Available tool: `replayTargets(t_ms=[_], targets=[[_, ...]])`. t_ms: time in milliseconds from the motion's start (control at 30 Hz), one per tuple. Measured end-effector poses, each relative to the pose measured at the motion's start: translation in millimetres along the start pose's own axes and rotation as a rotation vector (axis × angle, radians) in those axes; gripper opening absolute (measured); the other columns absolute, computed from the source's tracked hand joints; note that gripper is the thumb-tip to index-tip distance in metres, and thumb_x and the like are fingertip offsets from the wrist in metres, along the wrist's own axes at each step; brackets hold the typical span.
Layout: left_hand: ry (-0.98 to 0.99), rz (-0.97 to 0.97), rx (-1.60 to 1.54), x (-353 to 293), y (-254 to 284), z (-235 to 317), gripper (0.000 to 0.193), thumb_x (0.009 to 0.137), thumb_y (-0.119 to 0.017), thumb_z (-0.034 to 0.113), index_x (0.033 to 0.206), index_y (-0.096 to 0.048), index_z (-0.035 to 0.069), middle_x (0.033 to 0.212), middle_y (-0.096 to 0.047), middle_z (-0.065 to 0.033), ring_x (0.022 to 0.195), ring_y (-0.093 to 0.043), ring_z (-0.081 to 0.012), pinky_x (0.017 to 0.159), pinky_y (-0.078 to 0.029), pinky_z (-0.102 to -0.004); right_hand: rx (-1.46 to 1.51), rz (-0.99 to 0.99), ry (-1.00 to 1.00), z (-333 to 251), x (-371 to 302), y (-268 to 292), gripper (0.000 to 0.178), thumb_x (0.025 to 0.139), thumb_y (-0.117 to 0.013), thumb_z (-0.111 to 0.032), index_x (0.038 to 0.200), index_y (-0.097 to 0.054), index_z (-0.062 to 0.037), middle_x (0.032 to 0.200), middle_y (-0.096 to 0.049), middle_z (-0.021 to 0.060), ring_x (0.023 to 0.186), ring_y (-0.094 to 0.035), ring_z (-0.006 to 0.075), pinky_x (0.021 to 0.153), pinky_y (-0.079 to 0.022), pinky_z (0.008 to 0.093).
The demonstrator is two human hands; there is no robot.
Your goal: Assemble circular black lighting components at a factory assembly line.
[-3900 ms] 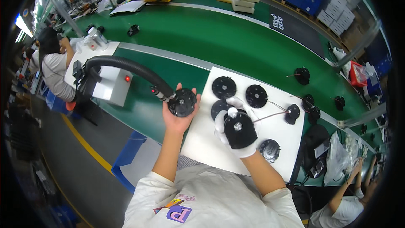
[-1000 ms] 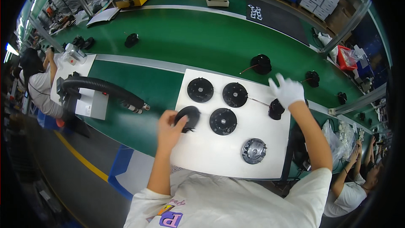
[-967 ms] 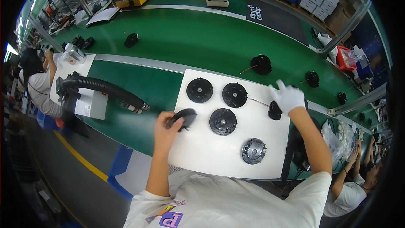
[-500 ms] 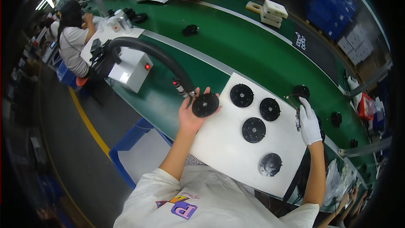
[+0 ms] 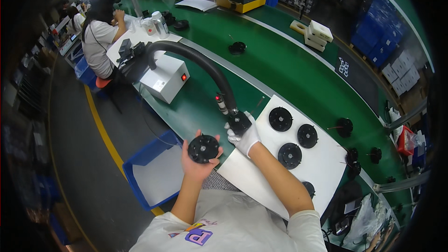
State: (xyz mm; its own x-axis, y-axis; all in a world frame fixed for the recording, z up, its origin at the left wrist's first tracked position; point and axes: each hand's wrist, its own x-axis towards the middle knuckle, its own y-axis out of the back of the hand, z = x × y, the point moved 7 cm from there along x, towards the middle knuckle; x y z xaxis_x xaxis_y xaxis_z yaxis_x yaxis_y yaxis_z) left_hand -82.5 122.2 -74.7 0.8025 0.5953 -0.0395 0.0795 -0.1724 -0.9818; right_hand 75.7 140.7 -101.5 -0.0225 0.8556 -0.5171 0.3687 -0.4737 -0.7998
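Bench: A long green bench (image 5: 202, 105) is running diagonally across the scene, and a white board (image 5: 261, 170) is lying on it in front of the person.
On the board: Three black discs (image 5: 290, 156) are lying near its middle and far edge; another disc (image 5: 308, 188) is showing partly behind the right forearm.
Left hand: The bare left hand (image 5: 195, 168) is turning its palm up, its fingers curling round the edge of a black disc (image 5: 204, 145), held just off the board's left corner.
Right hand: The white-gloved right hand (image 5: 248, 142) is gripping a black part (image 5: 239, 122) at the end of a ribbed black hose (image 5: 205, 63); whether hose and part are touching is hard to tell.
White box: A white box (image 5: 166, 78) with a glowing red switch is standing on the bench beneath the hose.
Room: A person (image 5: 100, 39) is sitting at the left; a yellow line (image 5: 103, 133) is crossing the grey floor.
Blue bin: An open blue bin (image 5: 133, 182) is sitting below the bench, a pale flat sheet lining it.
Red tray: At the far right, a red tray (image 5: 404, 146) is holding clear plastic.
Bottle: A white bottle (image 5: 160, 24) is standing near the seated person.
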Motion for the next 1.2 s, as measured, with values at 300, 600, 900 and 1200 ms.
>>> replayTargets(t_ms=[300,600,900,1200], targets=[[-0.078,0.078,0.103,-4.7,-6.8,35.3,0.052,0.100,-0.043,0.052,0.139,-0.051,0.019,0.145,-0.044,-0.0259,0.137,-0.037,-0.0484,0.106,-0.034,-0.0674,0.077,-0.204,0.017,-3.8,0.9,3.0,0.039,0.100,-0.040,-0.049,0.111,-0.058,-0.0159,0.080,-0.062,0.0154,0.051,-0.052,0.0209,0.039,-0.035,0.0270],[0.051,0.205,0.117,112.4,-9.3,-15.5,0.058,0.098,-0.043,0.053,0.143,-0.047,0.017,0.145,-0.040,-0.0304,0.136,-0.037,-0.0486,0.112,-0.028,-0.0671,0.189,-0.166,0.261,-46.5,-91.4,8.7,0.041,0.098,-0.040,-0.043,0.124,-0.062,-0.0205,0.079,-0.066,0.0147,0.048,-0.052,0.0227,0.038,-0.033,0.0293],[0.190,0.027,0.081,96.5,-6.7,-84.7,0.057,0.100,-0.040,0.051,0.143,-0.050,0.014,0.142,-0.049,-0.0234,0.134,-0.043,-0.0437,0.103,-0.043,-0.0567,-0.071,-0.276,0.610,-66.4,-202.5,-17.5,0.044,0.103,-0.035,-0.042,0.124,-0.059,-0.0122,0.079,-0.061,0.0251,0.047,-0.047,0.0257,0.045,-0.040,0.0353],[-0.002,-0.194,1.025,49.2,-100.1,-146.1,0.083,0.098,-0.028,0.069,0.150,-0.029,0.003,0.137,-0.051,-0.0256,0.123,-0.056,-0.0323,0.106,-0.044,-0.0444,-1.135,0.022,1.567,-73.1,-255.6,-42.7,0.027,0.098,-0.049,-0.030,0.112,-0.052,-0.0072,0.090,-0.057,0.0129,0.068,-0.058,0.0243,0.059,-0.048,0.0377]])
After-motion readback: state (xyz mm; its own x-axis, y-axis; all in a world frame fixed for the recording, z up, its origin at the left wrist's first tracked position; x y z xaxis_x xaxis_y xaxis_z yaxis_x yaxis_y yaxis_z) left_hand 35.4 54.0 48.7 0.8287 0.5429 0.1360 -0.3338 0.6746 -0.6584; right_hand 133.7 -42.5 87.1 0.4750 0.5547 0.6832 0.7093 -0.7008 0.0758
